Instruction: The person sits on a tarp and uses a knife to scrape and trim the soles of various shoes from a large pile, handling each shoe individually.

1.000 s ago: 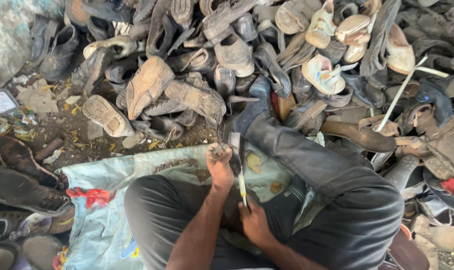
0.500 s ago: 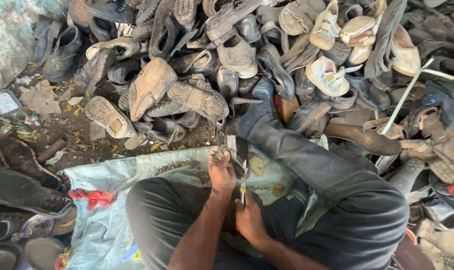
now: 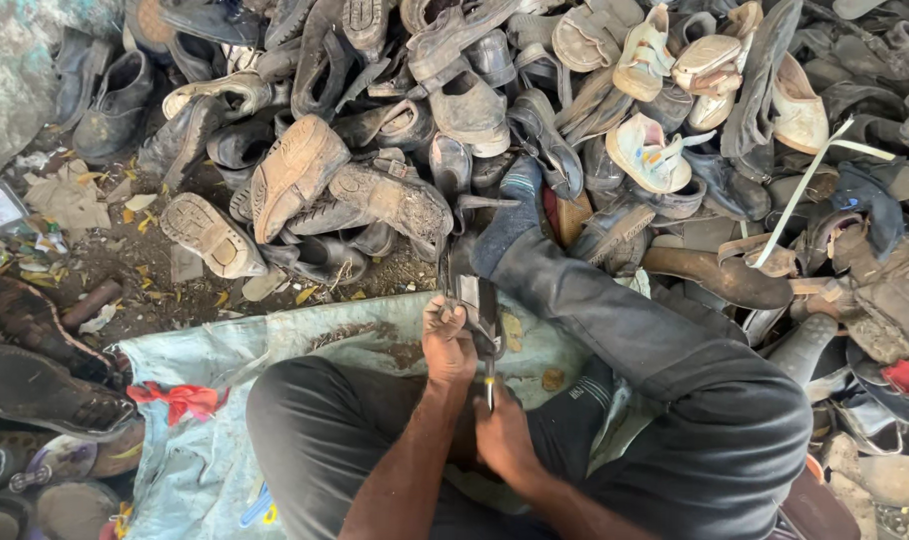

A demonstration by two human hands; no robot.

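Item: dark shoe piece (image 3: 472, 300), narrow and worn, at centre of the frame, standing roughly upright between the seated person's legs, its lower end over the pale blue cloth (image 3: 265, 345).

Left hand (image 3: 447, 345): closed around the left edge of the shoe piece, fingers curled over it, forearm running down toward the lower centre of the frame.

Right hand (image 3: 505, 435): just below the left hand, closed on a thin tool (image 3: 490, 385) with a pale handle; its upper end meets the lower part of the shoe piece. What kind of tool cannot be told.

Legs: dark trousers; one leg (image 3: 635, 345) stretches toward the upper centre, its blue-socked foot (image 3: 515, 215) reaching into the heap.

Surroundings: large heap of old shoes (image 3: 455, 90) across the upper half and right side of the frame, mostly grey and black, with several pale sandals (image 3: 655, 150) at upper right. Tan boot sole (image 3: 290, 175), upturned, at upper left of centre. Red scrap (image 3: 180, 398) on the cloth at lower left. Black soles (image 3: 35, 380) at left edge. Bare littered ground (image 3: 125, 250) at left.
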